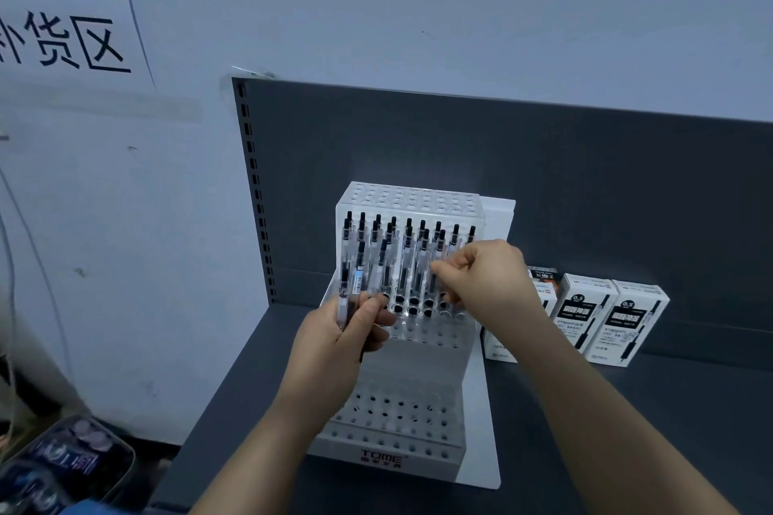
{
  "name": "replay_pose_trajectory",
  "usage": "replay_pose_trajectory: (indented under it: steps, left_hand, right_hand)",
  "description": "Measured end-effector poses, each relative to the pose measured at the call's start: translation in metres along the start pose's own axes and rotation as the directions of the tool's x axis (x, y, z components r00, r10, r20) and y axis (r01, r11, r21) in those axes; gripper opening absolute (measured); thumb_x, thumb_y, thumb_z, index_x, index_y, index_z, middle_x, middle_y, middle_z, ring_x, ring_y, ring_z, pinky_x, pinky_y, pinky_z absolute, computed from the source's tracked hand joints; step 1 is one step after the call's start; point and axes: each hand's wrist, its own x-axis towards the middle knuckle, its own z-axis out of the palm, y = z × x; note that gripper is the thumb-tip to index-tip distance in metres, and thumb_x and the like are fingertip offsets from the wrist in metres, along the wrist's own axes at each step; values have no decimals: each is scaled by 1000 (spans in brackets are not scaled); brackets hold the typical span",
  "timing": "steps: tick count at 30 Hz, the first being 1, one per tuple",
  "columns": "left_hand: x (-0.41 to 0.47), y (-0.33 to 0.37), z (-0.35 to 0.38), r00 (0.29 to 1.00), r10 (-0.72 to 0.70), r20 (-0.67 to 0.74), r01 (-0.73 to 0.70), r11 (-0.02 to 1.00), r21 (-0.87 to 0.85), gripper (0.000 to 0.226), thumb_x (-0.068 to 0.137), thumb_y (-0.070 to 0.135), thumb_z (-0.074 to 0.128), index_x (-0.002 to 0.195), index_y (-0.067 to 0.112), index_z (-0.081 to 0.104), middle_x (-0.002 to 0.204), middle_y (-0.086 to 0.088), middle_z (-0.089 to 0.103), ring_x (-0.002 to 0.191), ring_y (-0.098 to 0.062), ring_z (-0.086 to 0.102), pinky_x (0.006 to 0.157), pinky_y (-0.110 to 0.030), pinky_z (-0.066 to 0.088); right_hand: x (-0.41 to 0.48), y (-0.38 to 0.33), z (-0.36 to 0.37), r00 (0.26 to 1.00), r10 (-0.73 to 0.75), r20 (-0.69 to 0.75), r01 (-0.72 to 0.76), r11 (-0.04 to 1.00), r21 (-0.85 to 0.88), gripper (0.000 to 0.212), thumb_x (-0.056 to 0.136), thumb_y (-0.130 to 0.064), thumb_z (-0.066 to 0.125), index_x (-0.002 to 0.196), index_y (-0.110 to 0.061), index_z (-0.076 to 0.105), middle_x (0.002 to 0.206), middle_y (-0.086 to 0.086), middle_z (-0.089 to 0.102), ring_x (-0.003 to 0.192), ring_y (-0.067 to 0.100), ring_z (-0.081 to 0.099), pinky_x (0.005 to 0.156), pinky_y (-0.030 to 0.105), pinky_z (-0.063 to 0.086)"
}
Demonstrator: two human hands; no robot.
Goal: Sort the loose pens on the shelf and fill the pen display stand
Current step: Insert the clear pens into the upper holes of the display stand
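Several clear pens (363,284) sit bunched in the clenched grip of the left hand (343,341) before the pen display stand (418,376). Above the stand's middle tier, the right hand (485,278) pinches one pen (437,253).

I log: pen display stand (389,458) on shelf (627,431), before back panel (460,146); pens (408,247) in its upper rows; boxes (585,318) to its right.

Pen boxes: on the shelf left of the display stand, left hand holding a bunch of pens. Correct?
No. Head view: the pen boxes stand on the shelf right of the display stand, not left. The left hand does hold a bunch of pens.
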Motion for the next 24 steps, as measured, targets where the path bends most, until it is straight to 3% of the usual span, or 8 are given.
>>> replay_pose_trajectory:
  steps: [3, 5, 7, 10, 14, 19, 21, 24]
  left_hand:
    - [1, 3, 2, 999, 0, 39, 0, 1000, -14, 23, 93, 25, 58, 85, 9, 72, 76, -2, 73, 67, -12, 66, 58, -16, 49]
    - [0, 4, 6, 997, -4, 71, 6, 1000, -17, 23, 93, 24, 58, 86, 5, 70, 70, 1, 71, 62, -9, 62, 54, -14, 46]
    - [0, 5, 10, 993, 4, 121, -6, 1000, 14, 23, 95, 22, 55, 87, 5, 70, 67, 3, 70, 59, -8, 60, 52, -14, 45]
    - [-2, 6, 17, 981, 16, 195, -24, 999, 35, 23, 97, 19, 51, 89, 6, 69, 64, 6, 68, 55, -5, 57, 51, -14, 43]
    - [1, 4, 18, 987, 34, 158, -36, 999, 10, 20, 94, 15, 56, 82, 7, 69, 57, 9, 64, 51, -1, 54, 47, -11, 39]
    - [4, 0, 21, 992, 30, 120, -31, 1000, 4, 16, 90, 14, 62, 79, 7, 72, 67, -2, 70, 57, -5, 59, 54, -17, 47]
    - [6, -2, 21, 996, 32, 89, -32, 999, -1, 15, 90, 15, 62, 82, 9, 73, 77, -10, 73, 67, -14, 65, 65, -26, 55]
    - [9, -5, 13, 998, 34, 45, -34, 999, 7, 14, 92, 20, 59, 91, 18, 73, 83, -6, 74, 80, -19, 70, 75, -29, 58]
  right_hand:
    - [-14, -4, -7, 1000, -26, 5, 25, 993, 115, 31, 88, -28, 65, 69, -4, 66, 52, 10, 60, 51, 24, 60, 62, 30, 55]
    - [-25, -10, -7, 990, -47, 130, 9, 960, 280, 17, 88, -29, 68, 82, -13, 70, 53, 0, 53, 50, 14, 51, 54, 24, 48]
    - [-29, -12, -4, 974, -85, 208, 1, 926, 376, 14, 87, -21, 70, 90, -8, 70, 57, 0, 52, 51, 12, 46, 50, 24, 43]
    - [-28, -9, -4, 971, -94, 218, -10, 902, 431, 11, 86, -12, 70, 78, -5, 68, 58, 7, 54, 52, 16, 47, 49, 27, 42]
    - [-29, -5, -8, 970, -77, 229, -49, 865, 499, 9, 86, -8, 70, 79, -3, 69, 57, 3, 63, 49, 9, 57, 47, 24, 47]
    - [-27, -6, -15, 973, -109, 201, -3, 872, 490, 12, 85, -7, 70, 76, 1, 70, 60, 10, 66, 53, 16, 59, 54, 26, 54]
    - [-25, -5, -20, 978, -84, 192, -26, 863, 505, 13, 86, -3, 67, 74, 0, 70, 64, 14, 68, 57, 20, 61, 58, 30, 55]
    - [-18, 1, -36, 998, -15, 62, -21, 839, 543, 17, 87, 2, 63, 73, -5, 69, 63, 11, 69, 57, 16, 61, 56, 25, 53]
